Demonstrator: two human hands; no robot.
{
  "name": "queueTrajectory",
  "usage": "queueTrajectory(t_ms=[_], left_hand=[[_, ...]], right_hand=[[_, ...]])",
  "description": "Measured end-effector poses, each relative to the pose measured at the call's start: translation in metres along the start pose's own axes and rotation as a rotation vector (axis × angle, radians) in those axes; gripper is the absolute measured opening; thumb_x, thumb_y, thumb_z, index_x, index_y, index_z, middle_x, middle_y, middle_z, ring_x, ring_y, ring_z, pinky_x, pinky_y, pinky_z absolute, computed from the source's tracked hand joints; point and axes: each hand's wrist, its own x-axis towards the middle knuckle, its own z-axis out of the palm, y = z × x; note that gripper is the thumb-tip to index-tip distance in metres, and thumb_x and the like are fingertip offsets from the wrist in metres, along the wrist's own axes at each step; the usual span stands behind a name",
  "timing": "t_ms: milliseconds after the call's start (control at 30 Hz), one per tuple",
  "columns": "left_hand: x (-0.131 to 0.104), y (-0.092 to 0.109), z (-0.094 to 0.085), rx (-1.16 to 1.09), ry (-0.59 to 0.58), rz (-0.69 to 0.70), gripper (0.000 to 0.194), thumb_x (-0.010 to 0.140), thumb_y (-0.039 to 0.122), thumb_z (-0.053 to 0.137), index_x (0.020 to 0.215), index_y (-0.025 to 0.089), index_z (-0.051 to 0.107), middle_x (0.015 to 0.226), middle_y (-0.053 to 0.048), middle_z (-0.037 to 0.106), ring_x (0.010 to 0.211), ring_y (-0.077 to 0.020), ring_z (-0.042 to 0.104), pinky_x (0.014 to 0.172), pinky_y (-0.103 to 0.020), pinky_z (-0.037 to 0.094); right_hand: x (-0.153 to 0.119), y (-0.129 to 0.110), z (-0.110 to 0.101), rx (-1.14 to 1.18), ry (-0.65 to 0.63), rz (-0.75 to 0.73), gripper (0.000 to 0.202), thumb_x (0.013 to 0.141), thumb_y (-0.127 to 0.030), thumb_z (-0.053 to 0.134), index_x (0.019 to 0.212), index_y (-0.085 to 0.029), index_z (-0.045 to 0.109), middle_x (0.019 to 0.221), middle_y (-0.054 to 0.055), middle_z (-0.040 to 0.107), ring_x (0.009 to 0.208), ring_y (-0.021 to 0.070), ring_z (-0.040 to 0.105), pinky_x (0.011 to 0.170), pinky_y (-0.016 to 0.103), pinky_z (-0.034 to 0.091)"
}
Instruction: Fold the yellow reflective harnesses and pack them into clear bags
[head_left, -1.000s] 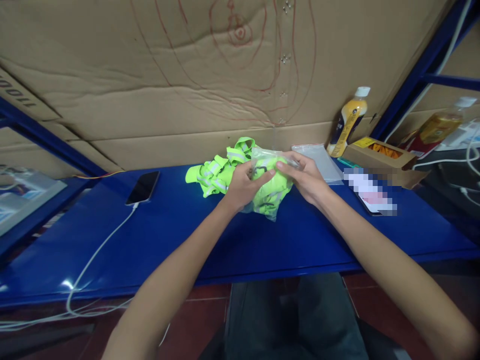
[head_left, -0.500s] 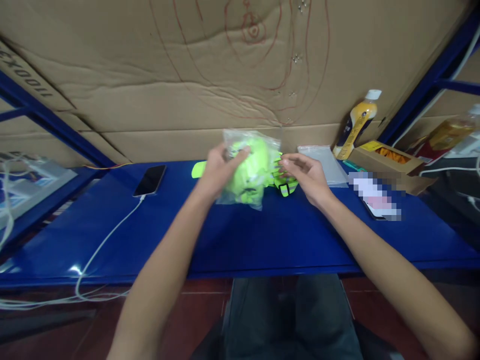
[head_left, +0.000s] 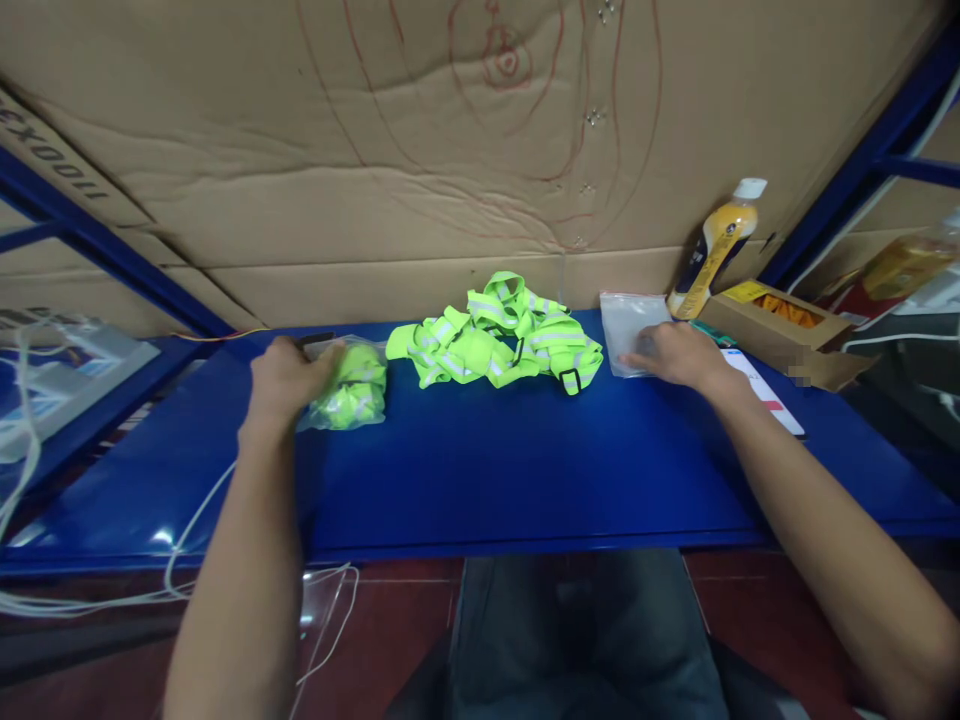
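On the left of the blue table, my left hand (head_left: 289, 378) grips the edge of a clear bag (head_left: 351, 388) with a folded neon-yellow reflective strap inside. A loose pile of neon-yellow reflective straps (head_left: 480, 350) with black buckles lies against the cardboard at the middle. To the right of it, my right hand (head_left: 675, 355) touches a flat clear plastic bag (head_left: 626, 325), its fingertips pressed together on the bag's lower right part.
A yellow drink bottle (head_left: 716, 250) stands at the back right beside an open cardboard box (head_left: 795, 345). One phone (head_left: 772, 400) lies under my right forearm. A white cable (head_left: 199, 515) runs over the table (head_left: 510, 480) edge at left.
My left hand has carried the filled bag left, over the phone there. The strap pile is now uncovered. My right hand has moved right, from the straps to the flat clear bag.
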Motion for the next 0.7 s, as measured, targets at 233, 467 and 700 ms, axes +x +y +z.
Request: queueTrajectory(t_ms=[233,467,700], left_hand=[[-0.017,0.068,-0.011,0.167,0.233,0.230,0.053,0.077,0.077,0.076,0.077,0.025,0.066,0.066,-0.006,0.063,0.106,-0.0433,0.069,0.094,-0.055,0.042],[-0.050,0.159,0.057,-0.053,-0.067,0.476,0.047,0.100,0.064,0.062,0.098,0.019,0.078,0.097,-0.012,0.081,0.084,-0.0278,0.071,0.085,-0.043,0.054],[-0.089,0.190,0.120,0.242,-0.370,0.942,0.049,0.095,0.043,0.075,0.133,0.013,0.069,0.131,-0.021,0.071,0.128,-0.0413,0.058,0.112,-0.056,0.047]], right_hand=[[-0.019,-0.016,-0.020,0.008,0.253,0.133,0.043,0.106,-0.043,0.060,0.137,-0.017,0.078,0.118,0.025,0.079,0.112,0.0434,0.076,0.091,0.052,0.058],[-0.026,-0.057,-0.048,0.001,0.479,-0.128,0.043,0.110,-0.040,0.048,0.125,-0.013,0.077,0.118,0.024,0.077,0.116,0.0421,0.071,0.099,0.054,0.050],[0.005,-0.035,-0.035,-0.177,0.038,0.033,0.035,0.092,-0.026,0.071,0.123,-0.014,0.079,0.128,0.027,0.075,0.127,0.0488,0.067,0.104,0.071,0.048]])
